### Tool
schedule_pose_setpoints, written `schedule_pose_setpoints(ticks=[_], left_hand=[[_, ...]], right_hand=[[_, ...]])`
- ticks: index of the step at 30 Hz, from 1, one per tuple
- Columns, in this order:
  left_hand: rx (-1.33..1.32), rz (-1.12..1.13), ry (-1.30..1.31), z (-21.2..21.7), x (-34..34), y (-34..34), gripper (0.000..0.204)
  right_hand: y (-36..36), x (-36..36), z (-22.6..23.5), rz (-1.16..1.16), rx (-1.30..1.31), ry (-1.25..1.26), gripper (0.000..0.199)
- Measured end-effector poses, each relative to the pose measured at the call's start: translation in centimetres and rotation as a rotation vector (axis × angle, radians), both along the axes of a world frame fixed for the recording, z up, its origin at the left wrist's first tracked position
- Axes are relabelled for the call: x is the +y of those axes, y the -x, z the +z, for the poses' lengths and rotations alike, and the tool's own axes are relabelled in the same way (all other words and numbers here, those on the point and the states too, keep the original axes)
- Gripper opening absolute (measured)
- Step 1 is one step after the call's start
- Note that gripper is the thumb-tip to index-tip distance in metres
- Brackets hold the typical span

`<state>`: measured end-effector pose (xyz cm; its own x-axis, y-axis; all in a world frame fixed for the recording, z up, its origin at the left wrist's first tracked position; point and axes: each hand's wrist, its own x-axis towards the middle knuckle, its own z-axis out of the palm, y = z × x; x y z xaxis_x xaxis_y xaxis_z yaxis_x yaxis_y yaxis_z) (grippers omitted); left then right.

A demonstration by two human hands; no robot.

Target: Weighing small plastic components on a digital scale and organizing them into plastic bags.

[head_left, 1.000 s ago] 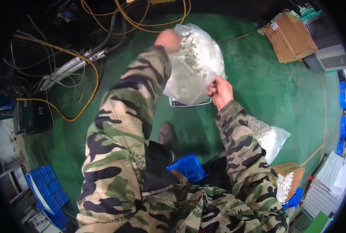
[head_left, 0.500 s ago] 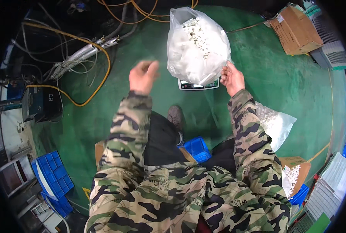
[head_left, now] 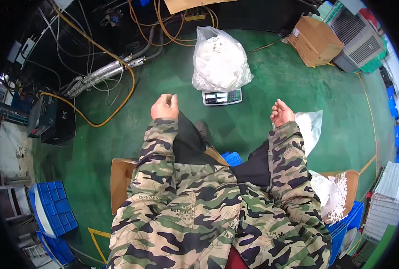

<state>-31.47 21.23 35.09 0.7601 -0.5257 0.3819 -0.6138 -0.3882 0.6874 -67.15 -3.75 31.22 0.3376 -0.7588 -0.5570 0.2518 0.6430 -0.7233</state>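
A large clear plastic bag [head_left: 222,62] full of small white pieces sits on a digital weighing scale [head_left: 222,97] on the floor ahead of me. My left hand [head_left: 165,107] hovers left of the scale, fingers loosely bent and thumb apart, holding nothing visible. To the right of the scale and nearer me, my right hand [head_left: 282,113] is also off the bag, its half-curled fingers slightly apart with nothing between them. Beyond its wrist lies a second plastic bag [head_left: 313,130] with white contents, partly hidden by my sleeve.
An open carton [head_left: 351,181] holding white pieces stands at my right, with another carton [head_left: 121,184] at my left. Blue crates [head_left: 56,208] are at lower left. Far right is a cardboard box [head_left: 315,41]. A yellow hose [head_left: 130,94] curves over the green floor [head_left: 253,121].
My right hand has let go of the filled bag and drawn back toward me. My left hand has also come nearer me. The view has tilted up, showing more of the scale.
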Motion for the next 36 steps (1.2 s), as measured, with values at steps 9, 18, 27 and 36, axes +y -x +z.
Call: schedule_pose_setpoints(ticks=[9,18,27,36], left_hand=[[-0.071,-0.069,0.011,-1.3,0.6,0.8,0.017],[-0.061,-0.083,0.035,-0.9,0.4,1.6,0.017],[0.162,-0.053,0.144,1.7,1.4,2.9,0.019],[0.305,0.041,0.027,1.1,0.9,-0.3,0.022]], right_hand=[[3.0,3.8,2.9,-0.008,-0.088,0.136,0.024],[4.0,4.1,3.2,-0.073,-0.137,0.189,0.023],[0.0,4.0,2.6,0.042,-0.066,0.217,0.023],[-3.5,3.5,2.7,0.098,0.103,0.255,0.024]])
